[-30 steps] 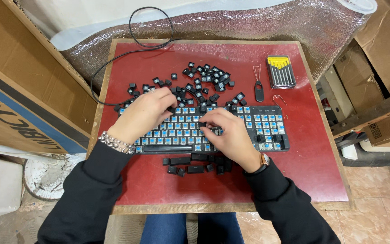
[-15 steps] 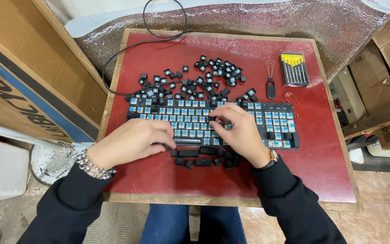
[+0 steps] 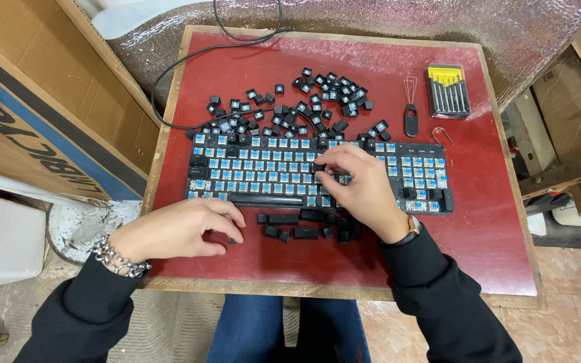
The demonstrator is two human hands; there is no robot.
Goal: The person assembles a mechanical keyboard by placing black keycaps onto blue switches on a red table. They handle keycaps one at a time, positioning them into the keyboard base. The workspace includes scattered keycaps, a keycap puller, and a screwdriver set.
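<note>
Nearest, the left hand (image 3: 183, 230) curls around a small black keycap (image 3: 231, 240) on the red table (image 3: 492, 222). Beyond, the right hand (image 3: 361, 188) pinches another keycap (image 3: 318, 167) over the keyboard (image 3: 263, 171), apparently mid-fitting; seating it needs alignment over a blue switch. Loose keycaps (image 3: 324, 94) lie beyond.

Bright even overhead light, soft shadows, sharp focus, slight wide-angle edge distortion.

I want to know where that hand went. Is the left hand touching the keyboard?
Apart. The head view shows the left hand resting on the red table below the keyboard, with a strip of bare table between them.
</note>
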